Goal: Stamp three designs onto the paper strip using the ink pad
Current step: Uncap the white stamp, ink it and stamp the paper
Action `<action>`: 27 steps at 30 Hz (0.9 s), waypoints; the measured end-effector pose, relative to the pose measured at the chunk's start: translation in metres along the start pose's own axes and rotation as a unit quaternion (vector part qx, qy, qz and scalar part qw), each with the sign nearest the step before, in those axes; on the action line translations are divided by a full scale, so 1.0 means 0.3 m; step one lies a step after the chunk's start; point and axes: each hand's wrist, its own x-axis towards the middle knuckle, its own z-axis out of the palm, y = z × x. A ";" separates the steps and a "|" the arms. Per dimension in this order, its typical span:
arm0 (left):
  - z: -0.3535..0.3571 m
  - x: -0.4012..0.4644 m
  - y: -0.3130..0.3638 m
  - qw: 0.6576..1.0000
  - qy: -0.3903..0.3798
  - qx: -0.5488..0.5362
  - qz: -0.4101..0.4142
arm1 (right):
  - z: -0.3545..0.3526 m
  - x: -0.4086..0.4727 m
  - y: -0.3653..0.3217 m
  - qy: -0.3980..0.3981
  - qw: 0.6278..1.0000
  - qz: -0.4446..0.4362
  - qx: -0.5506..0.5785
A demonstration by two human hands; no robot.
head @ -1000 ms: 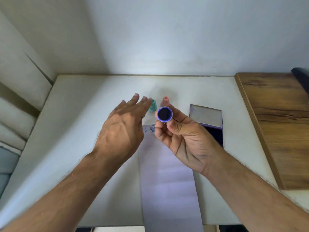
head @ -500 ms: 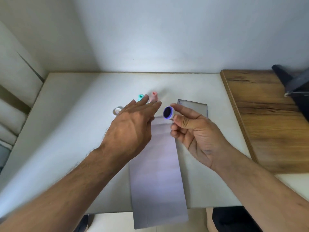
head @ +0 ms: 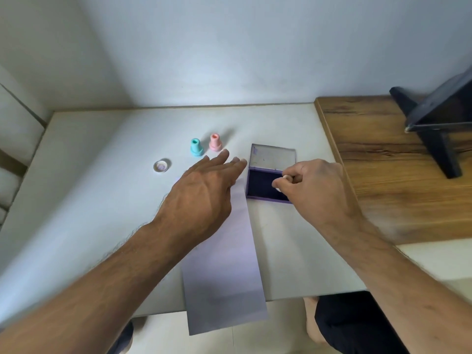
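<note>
The right hand was curled, fingertips pinched on a small object, mostly hidden, over the dark open purple ink pad. The left hand lay flat, fingers spread, on the far end of the long pale lilac paper strip. A teal plastic stamp and a pink plastic stamp stood just beyond.

A flat white tabletop abuts a brown wood-grain board on its right. On the white surface: a long pale lilac paper strip overhanging the near edge, an open purple ink pad case just beside the strip, an upright teal plastic stamp, an upright pink plastic stamp, and a small clear round cap. A black stand rests on the board.
</note>
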 end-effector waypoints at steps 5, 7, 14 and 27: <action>-0.001 -0.011 -0.010 1.000 -0.015 -0.006 -0.012 | 0.018 0.005 -0.011 -0.037 0.999 -0.003 -0.007; -0.010 -0.011 -0.013 1.000 -0.018 -0.009 -0.019 | 0.010 0.013 -0.019 -0.048 0.998 -0.015 -0.028; -0.045 -0.002 -0.027 0.998 -0.005 -0.024 -0.052 | 0.018 0.005 -0.022 -0.088 0.986 -0.064 -0.130; -0.048 0.003 -0.049 0.998 -0.010 -0.023 -0.059 | 0.028 0.016 -0.008 -0.089 0.995 -0.007 -0.036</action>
